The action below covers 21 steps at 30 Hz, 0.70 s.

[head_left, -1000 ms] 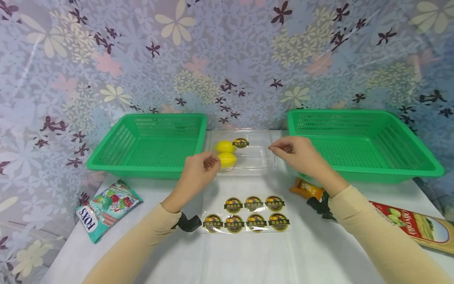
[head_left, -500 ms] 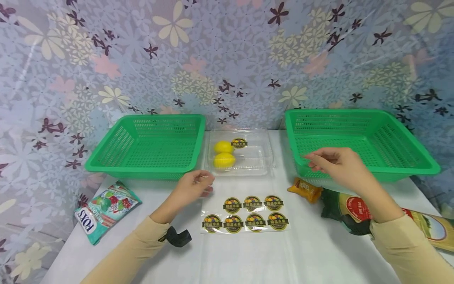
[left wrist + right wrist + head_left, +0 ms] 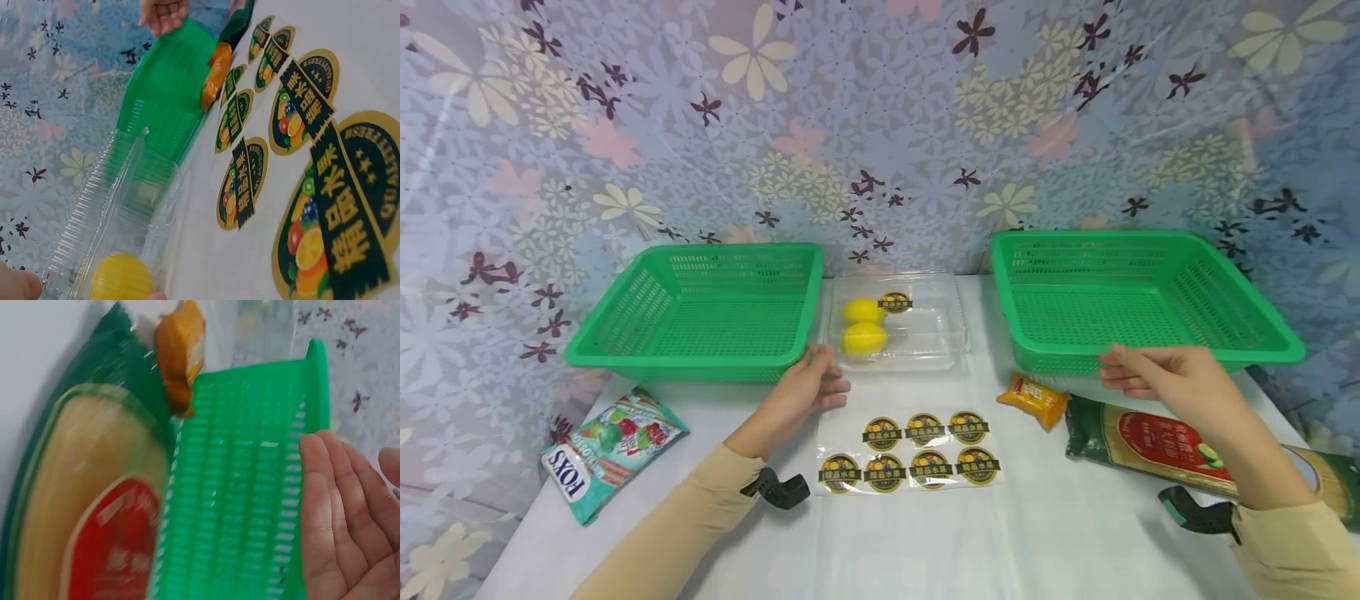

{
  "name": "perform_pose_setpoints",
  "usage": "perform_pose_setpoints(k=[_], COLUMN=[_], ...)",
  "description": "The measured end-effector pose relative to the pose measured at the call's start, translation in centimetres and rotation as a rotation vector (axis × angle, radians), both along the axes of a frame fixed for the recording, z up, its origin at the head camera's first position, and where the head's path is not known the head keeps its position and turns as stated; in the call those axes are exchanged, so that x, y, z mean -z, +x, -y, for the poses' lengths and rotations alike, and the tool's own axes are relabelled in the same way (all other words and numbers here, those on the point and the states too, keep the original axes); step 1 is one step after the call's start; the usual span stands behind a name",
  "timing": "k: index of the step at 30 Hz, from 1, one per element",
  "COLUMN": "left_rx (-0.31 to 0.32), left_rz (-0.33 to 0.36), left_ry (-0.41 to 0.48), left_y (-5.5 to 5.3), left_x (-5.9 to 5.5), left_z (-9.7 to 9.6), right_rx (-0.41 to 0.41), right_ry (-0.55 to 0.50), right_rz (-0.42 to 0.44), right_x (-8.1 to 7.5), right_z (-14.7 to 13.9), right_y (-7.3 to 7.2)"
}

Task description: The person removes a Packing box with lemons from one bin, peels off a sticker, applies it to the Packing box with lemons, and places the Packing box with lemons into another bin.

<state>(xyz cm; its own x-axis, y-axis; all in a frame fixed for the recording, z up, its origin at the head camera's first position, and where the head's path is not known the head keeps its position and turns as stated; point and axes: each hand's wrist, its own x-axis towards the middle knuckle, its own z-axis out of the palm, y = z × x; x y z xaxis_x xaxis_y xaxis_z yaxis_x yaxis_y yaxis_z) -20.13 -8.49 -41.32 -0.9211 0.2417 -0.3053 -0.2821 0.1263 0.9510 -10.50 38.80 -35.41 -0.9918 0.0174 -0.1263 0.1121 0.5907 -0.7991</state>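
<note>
My left hand [image 3: 801,387] is between the green basket on the left [image 3: 722,362] and a clear plastic clamshell box [image 3: 925,333], fingers apart and holding nothing. Two yellow lemons [image 3: 863,337] lie inside the box, and a round fruit sticker [image 3: 895,302] is on its lid. In the left wrist view the thumb [image 3: 19,284] is beside the box, near a lemon [image 3: 122,278]. My right hand [image 3: 1176,383] hovers at the front rim of the right green basket [image 3: 1135,350]; its extended fingers [image 3: 322,531] hold nothing. Below it lies a long pasta bag [image 3: 1150,437].
A clear sheet with several round stickers [image 3: 931,468] lies mid-table. An orange-wrapped snack [image 3: 1036,400] sits before the right basket. At the left is a teal FOX'S candy bag [image 3: 613,450]. A floral curtain [image 3: 880,125] stands behind everything.
My right hand has moved right and toward me, from beside the clamshell to the right basket's front. The left hand has drawn left from the box, and its fingers have spread.
</note>
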Motion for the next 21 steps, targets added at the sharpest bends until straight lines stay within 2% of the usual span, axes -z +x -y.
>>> perform_pose_setpoints(k=[4,10,13,17,21], left_rx=[-0.001,-0.032,-0.034,-0.018,-0.012], left_rz=[-0.003,0.016,0.031,0.046,0.032], left_ry=[0.03,0.022,0.019,0.028,0.037], left_y=[-0.1,-0.4,-0.5,-0.8,-1.1], left_x=[-0.1,-0.3,-0.3,-0.3,-0.3], left_z=[-0.3,-0.6,-0.8,-1.1,-1.2], right_rx=[0.021,0.057,0.071,0.084,0.078], right_ry=[-0.062,-0.17,-0.256,-0.427,-0.562], right_rz=[0.038,0.131,0.178,0.224,0.258], right_x=[0.9,2.0,2.4,2.9,3.2], right_z=[-1.6,-3.1,-3.7,-4.8,-5.8], right_y=[0.3,0.1,-0.1,-0.4,-0.7])
